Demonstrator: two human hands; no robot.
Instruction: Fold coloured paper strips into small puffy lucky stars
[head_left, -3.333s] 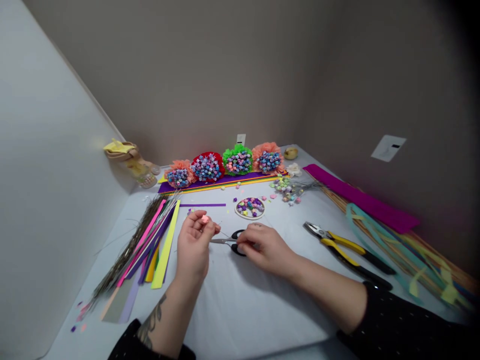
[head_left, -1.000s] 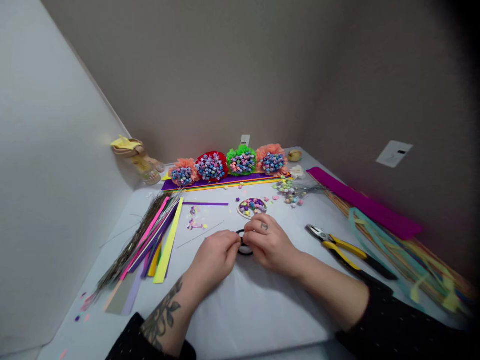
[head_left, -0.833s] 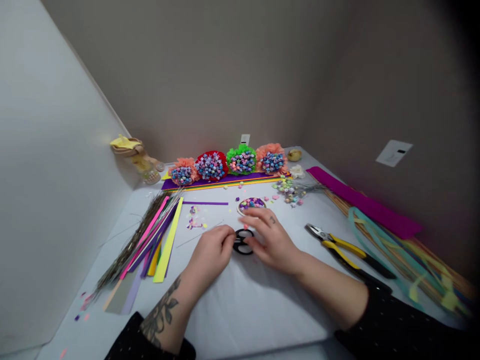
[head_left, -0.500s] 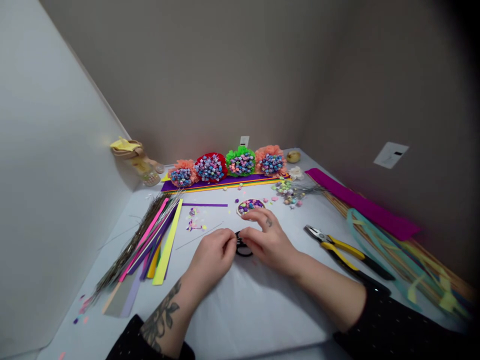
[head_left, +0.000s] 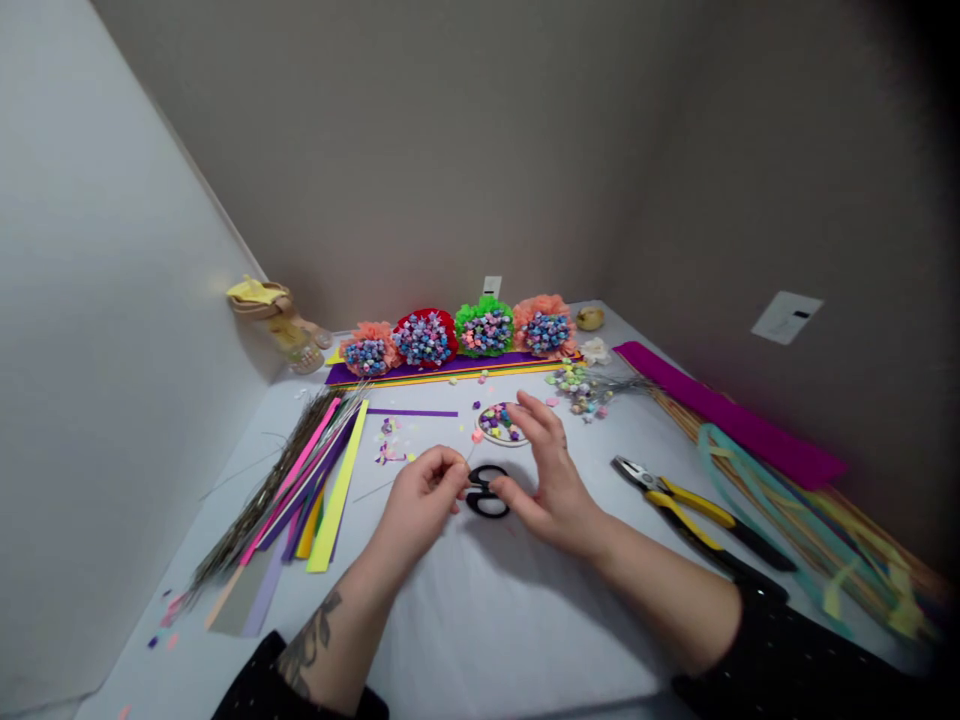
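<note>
My left hand is closed in a pinch on a thin wire. A small coral-pink paper star sits at the wire's upper end. My right hand is open, thumb and fingers spread apart, with nothing visible between them. Black-handled scissors lie on the table between my hands; my right thumb is close to their handles, and I cannot tell whether it touches. Just behind, a shallow oval dish holds purple, pink and yellow paper stars, partly hidden by my right fingers.
Dark wires and coloured paper strips lie at left. Yellow-black pliers rest at right, beside a magenta sheet. Star bouquets line the back near a tipped jar. Loose stars on wires lie behind the dish.
My right hand has opened and drawn back from my left fingers, uncovering the scissors' handles. The coral-pink star now shows above my left hand, which stays pinched.
</note>
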